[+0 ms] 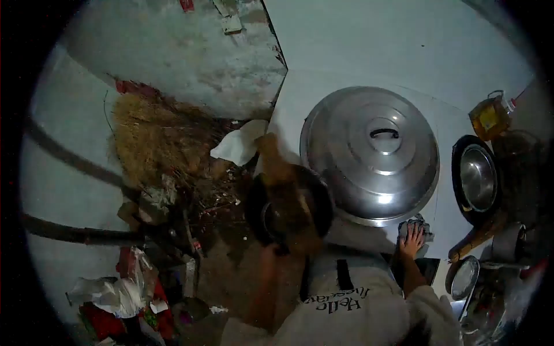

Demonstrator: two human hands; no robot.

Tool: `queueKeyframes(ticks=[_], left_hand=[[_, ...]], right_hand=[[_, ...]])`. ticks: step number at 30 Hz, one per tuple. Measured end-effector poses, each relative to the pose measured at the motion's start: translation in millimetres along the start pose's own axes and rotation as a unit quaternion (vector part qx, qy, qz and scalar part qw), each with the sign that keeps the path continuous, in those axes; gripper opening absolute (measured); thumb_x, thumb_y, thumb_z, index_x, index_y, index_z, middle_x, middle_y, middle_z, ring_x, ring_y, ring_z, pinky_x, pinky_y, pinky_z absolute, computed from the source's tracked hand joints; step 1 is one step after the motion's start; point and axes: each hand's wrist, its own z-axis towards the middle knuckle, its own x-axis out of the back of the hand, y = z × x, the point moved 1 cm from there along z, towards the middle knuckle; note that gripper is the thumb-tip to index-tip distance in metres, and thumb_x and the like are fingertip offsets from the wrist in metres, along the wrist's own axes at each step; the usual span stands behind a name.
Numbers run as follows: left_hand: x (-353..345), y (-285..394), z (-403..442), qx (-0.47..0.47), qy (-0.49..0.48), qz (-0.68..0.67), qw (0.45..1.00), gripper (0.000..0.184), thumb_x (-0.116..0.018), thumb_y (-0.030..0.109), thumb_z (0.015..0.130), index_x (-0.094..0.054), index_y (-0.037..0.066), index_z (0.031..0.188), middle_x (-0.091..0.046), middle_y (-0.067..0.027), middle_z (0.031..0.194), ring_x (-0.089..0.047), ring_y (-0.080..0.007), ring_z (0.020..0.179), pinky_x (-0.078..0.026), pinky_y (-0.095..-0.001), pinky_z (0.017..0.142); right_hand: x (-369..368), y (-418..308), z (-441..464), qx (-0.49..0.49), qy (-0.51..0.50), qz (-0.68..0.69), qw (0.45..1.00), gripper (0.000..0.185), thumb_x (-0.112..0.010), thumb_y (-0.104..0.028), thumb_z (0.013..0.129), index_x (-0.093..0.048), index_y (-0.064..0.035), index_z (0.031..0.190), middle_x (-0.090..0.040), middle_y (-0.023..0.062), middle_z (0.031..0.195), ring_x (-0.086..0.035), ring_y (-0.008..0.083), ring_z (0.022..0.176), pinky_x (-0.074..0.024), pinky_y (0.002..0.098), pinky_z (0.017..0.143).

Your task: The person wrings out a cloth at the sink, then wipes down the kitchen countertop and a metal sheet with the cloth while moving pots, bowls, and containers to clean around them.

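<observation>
A crumpled grey cloth [427, 236] lies on the pale counter [441, 241], right of centre and low in the frame, just beside the rim of a large domed metal lid [352, 164]. The right hand [411, 240] rests flat on the cloth, fingers spread over it. The left hand [272, 252], below centre, is blurred at the lower edge of a dark round vessel [254, 202]; I cannot tell whether its fingers grip anything. A long brown object [283, 179], possibly wooden, smears across that vessel. At right, a metal bowl [479, 179] sits within a black rim, below an oil bottle [489, 118]. A straw heap [153, 138] fills the left of the frame.
</observation>
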Motion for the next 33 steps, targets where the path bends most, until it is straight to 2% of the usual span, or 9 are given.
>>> queueKeyframes(ticks=[7,10,11,15,19,24,26,27,33], left_hand=[[59,51,49,-0.064,0.042,0.055,0.996,0.036,-0.059,0.013,0.075,-0.054,0.003,0.109,-0.055,-0.0114,0.099,-0.053,-0.0253,0.089,-0.047,-0.0384,0.076],[166,46,34,-0.094,0.037,0.050,0.994,0.035,-0.059,0.012,0.075,-0.054,0.003,0.108,-0.055,-0.0117,0.098,-0.053,-0.0260,0.089,-0.047,-0.0386,0.076],[201,51,38,-0.102,0.038,0.062,0.992,0.035,-0.059,0.012,0.075,-0.054,0.003,0.108,-0.055,-0.0119,0.098,-0.054,-0.0262,0.088,-0.047,-0.0386,0.076],[214,72,44,-0.156,0.021,0.101,0.982,0.034,-0.059,0.011,0.075,-0.055,0.003,0.108,-0.056,-0.0124,0.097,-0.054,-0.0271,0.087,-0.047,-0.0387,0.075],[186,107,47,-0.229,-0.035,0.157,0.960,0.033,-0.059,0.009,0.075,-0.055,0.003,0.107,-0.056,-0.0129,0.096,-0.054,-0.0279,0.086,-0.047,-0.0389,0.075],[121,162,41,-0.319,-0.114,0.216,0.916,0.033,-0.058,0.008,0.074,-0.056,0.004,0.107,-0.057,-0.0135,0.095,-0.055,-0.0290,0.085,-0.047,-0.0390,0.074],[86,184,34,-0.349,-0.144,0.236,0.896,0.032,-0.058,0.007,0.074,-0.056,0.004,0.106,-0.058,-0.0137,0.094,-0.055,-0.0295,0.085,-0.047,-0.0391,0.074],[67,193,32,-0.364,-0.161,0.247,0.884,0.032,-0.058,0.007,0.074,-0.056,0.004,0.106,-0.058,-0.0138,0.094,-0.055,-0.0297,0.084,-0.047,-0.0391,0.074],[-83,248,0,-0.457,-0.255,0.299,0.798,0.032,-0.058,0.005,0.074,-0.057,0.004,0.106,-0.059,-0.0146,0.092,-0.056,-0.0310,0.083,-0.046,-0.0394,0.073]], right_hand=[[0,30,66,-0.090,-0.137,-0.038,0.986,0.070,-0.052,-0.032,0.079,-0.023,-0.0306,0.143,-0.010,0.0012,0.152,-0.005,0.0319,0.139,-0.0124,0.0633,0.104],[59,-59,30,-0.046,-0.028,-0.098,0.994,0.072,-0.052,-0.031,0.080,-0.019,-0.0322,0.144,-0.008,0.0012,0.153,-0.003,0.0321,0.140,-0.0130,0.0656,0.102],[72,-94,37,-0.119,-0.164,-0.086,0.975,0.072,-0.051,-0.032,0.082,-0.016,-0.0328,0.145,-0.006,0.0012,0.153,-0.001,0.0314,0.140,-0.0136,0.0653,0.102],[88,-116,50,-0.147,-0.172,-0.036,0.973,0.066,-0.048,-0.033,0.085,-0.018,-0.0314,0.144,-0.006,0.0032,0.153,-0.003,0.0331,0.139,-0.0139,0.0633,0.102],[93,-138,52,-0.148,-0.085,-0.064,0.983,0.056,-0.046,-0.033,0.088,-0.029,-0.0285,0.141,-0.012,0.0031,0.152,-0.009,0.0322,0.139,-0.0124,0.0600,0.104],[88,-140,65,-0.225,-0.123,-0.038,0.966,0.051,-0.043,-0.031,0.090,-0.032,-0.0273,0.140,-0.015,0.0019,0.151,-0.010,0.0313,0.139,-0.0096,0.0569,0.106],[94,-129,81,-0.049,0.104,-0.384,0.916,0.049,-0.034,-0.045,0.095,-0.027,-0.0330,0.142,-0.014,0.0010,0.152,-0.018,0.0279,0.138,-0.0119,0.0534,0.107],[109,-133,81,-0.123,-0.008,-0.092,0.988,0.046,-0.036,-0.043,0.095,-0.034,-0.0307,0.140,-0.017,0.0008,0.151,-0.018,0.0276,0.138,-0.0121,0.0536,0.107],[121,-70,149,-0.142,-0.015,0.050,0.988,0.040,-0.046,-0.030,0.088,-0.049,-0.0207,0.127,-0.027,0.0037,0.147,-0.016,0.0306,0.138,-0.0136,0.0584,0.105]])
